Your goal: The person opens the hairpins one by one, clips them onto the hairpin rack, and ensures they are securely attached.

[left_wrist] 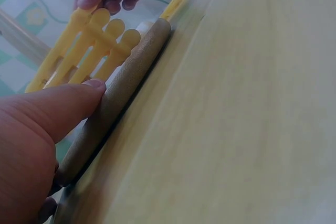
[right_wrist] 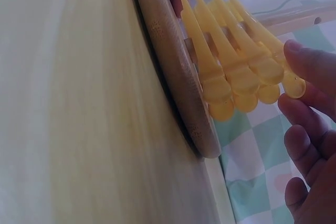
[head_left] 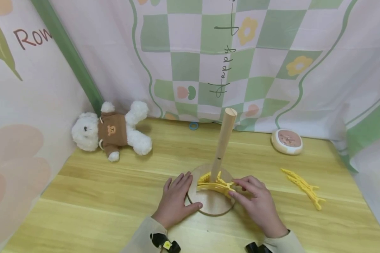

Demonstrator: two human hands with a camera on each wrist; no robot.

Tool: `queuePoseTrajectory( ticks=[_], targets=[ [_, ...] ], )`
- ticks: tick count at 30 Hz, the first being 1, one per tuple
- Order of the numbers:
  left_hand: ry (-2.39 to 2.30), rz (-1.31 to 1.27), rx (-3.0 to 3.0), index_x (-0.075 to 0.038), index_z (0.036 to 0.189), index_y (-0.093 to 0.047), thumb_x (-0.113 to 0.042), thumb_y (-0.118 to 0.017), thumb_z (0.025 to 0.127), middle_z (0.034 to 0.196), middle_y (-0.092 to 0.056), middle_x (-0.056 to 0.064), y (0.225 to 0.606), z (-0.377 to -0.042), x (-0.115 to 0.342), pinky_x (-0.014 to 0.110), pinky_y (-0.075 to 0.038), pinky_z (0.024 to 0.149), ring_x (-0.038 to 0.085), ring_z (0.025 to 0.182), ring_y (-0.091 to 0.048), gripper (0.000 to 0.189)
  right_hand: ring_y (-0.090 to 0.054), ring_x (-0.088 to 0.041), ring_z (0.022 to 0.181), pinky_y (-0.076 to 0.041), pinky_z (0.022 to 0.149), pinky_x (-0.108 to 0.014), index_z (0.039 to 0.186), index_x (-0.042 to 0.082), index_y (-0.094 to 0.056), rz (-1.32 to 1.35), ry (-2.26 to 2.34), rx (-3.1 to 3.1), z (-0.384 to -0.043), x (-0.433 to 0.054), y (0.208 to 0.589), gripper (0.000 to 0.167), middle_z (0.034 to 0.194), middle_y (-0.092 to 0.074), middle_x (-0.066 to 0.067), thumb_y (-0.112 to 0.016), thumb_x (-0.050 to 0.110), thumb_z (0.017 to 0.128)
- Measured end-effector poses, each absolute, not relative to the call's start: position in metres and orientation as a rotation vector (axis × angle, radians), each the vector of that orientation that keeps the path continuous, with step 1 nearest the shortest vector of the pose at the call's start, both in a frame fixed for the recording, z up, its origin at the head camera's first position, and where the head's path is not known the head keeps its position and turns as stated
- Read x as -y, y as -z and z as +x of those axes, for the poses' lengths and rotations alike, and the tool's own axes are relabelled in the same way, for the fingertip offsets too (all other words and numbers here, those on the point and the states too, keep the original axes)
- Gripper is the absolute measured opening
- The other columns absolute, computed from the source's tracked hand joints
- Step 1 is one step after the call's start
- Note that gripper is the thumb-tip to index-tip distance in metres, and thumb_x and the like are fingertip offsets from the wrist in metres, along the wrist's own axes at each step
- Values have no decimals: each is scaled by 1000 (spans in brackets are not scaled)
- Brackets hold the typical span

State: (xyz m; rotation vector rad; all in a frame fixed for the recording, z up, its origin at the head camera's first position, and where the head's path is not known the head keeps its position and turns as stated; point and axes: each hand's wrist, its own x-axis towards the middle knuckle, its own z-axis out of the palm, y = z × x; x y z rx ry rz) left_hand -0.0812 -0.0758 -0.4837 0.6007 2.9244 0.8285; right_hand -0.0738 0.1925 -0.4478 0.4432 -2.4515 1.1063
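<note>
A green-and-white checked curtain (head_left: 185,66) hangs behind my wooden table (head_left: 98,200). On the table stands a round base (head_left: 213,208) with a pole (head_left: 224,144) rising from it. A yellow piece (right_wrist: 244,80), pronged and knobbed, sits over the base, curving across the near side of the pole. My right hand (head_left: 256,202) pinches its right end between thumb and forefinger. My left hand (head_left: 176,202) rests on the base's left edge, fingers extended, thumb at the rim. A second yellow piece (head_left: 304,187) lies apart to the right; a plush toy (head_left: 114,130) lies far left.
</note>
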Motion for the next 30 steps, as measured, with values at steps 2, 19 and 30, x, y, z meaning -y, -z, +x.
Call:
queuePoseTrajectory(
  ticks=[2, 19, 30],
  targets=[
    [-827, 603, -2928, -8, 156, -36, -64, -66, 86, 163, -31, 6, 484, -81, 76, 60, -11, 119, 31, 149, -27, 94, -57, -16, 81, -41, 76, -19, 102, 8, -78, 438, -1101, 2461, -73, -192, 448, 34, 91, -67, 1, -89, 6, 70],
    [-831, 603, -2921, -8, 156, -36, -65, -64, 87, 163, -30, 6, 484, -80, 78, 61, -11, 119, 31, 149, -27, 94, -54, -10, 86, -39, 78, -21, 101, 13, -78, 448, -1099, 2468, -75, -188, 445, 34, 91, -66, 3, -90, 8, 70],
    [-837, 607, -2918, -8, 156, -36, -65, -64, 88, 163, -30, 6, 484, -81, 76, 60, -11, 119, 31, 149, -27, 93, -56, -10, 88, -43, 78, -25, 101, 13, -78, 433, -1075, 2478, -76, -188, 447, 34, 95, -66, 6, -90, 9, 70]
  ],
)
